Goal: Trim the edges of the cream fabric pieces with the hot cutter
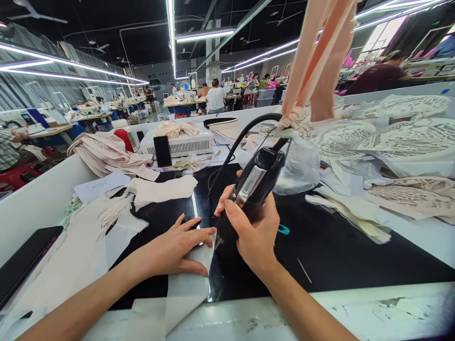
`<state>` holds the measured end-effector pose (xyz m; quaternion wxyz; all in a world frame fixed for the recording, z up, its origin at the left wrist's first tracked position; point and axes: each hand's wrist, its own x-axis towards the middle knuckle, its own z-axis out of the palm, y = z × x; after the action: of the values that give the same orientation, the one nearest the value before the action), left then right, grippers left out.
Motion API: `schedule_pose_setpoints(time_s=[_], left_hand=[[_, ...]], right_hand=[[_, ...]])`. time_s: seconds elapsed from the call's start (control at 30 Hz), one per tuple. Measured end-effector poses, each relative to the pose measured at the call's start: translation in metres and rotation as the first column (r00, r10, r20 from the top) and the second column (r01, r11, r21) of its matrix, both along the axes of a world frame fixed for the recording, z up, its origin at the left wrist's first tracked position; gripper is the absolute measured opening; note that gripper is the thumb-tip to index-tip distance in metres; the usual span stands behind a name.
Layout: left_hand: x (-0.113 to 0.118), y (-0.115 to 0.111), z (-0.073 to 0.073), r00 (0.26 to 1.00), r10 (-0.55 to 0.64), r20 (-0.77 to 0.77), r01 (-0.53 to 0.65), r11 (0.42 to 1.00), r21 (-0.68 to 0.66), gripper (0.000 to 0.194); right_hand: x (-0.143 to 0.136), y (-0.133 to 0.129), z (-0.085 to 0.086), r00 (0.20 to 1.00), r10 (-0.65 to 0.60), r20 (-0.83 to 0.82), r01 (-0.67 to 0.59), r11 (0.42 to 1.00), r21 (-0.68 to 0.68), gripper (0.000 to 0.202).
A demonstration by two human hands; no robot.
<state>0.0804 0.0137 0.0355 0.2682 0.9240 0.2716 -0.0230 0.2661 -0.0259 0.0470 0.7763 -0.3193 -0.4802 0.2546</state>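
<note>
My right hand point(254, 232) is wrapped round a black handheld electric cutter point(249, 189), whose lower end stands on the black work surface point(320, 255). Fabric strips point(305, 76) are tied to the cutter's top and run up out of view, and a black cable point(234, 142) arcs off it to the left. Under my left hand point(177, 248) lies a pale fabric piece point(190, 289); the hand is flat with its fingers spread, fingertips close to the cutter's lower end. The fabric's right edge touches or nearly touches the cutter; the blade itself is mostly hidden.
Cream fabric pieces point(78, 251) and a dark phone-like slab point(26, 260) lie on the left. A phone point(162, 151) leans against a white vented box point(192, 143). Lace-patterned pieces point(405, 137) are heaped at right. A small teal tool point(283, 229) lies beyond my right hand. People sit at distant sewing tables.
</note>
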Motion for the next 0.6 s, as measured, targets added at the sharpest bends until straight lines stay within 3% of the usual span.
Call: schedule_pose_setpoints(time_s=[0.6], left_hand=[[0.0004,0.0009,-0.0017,1.000,0.013,0.025,-0.012,1.000,-0.021,0.042]], right_hand=[[-0.0037,-0.0002,0.0017,1.000,-0.011,-0.003,0.011,1.000,-0.014,0.022]])
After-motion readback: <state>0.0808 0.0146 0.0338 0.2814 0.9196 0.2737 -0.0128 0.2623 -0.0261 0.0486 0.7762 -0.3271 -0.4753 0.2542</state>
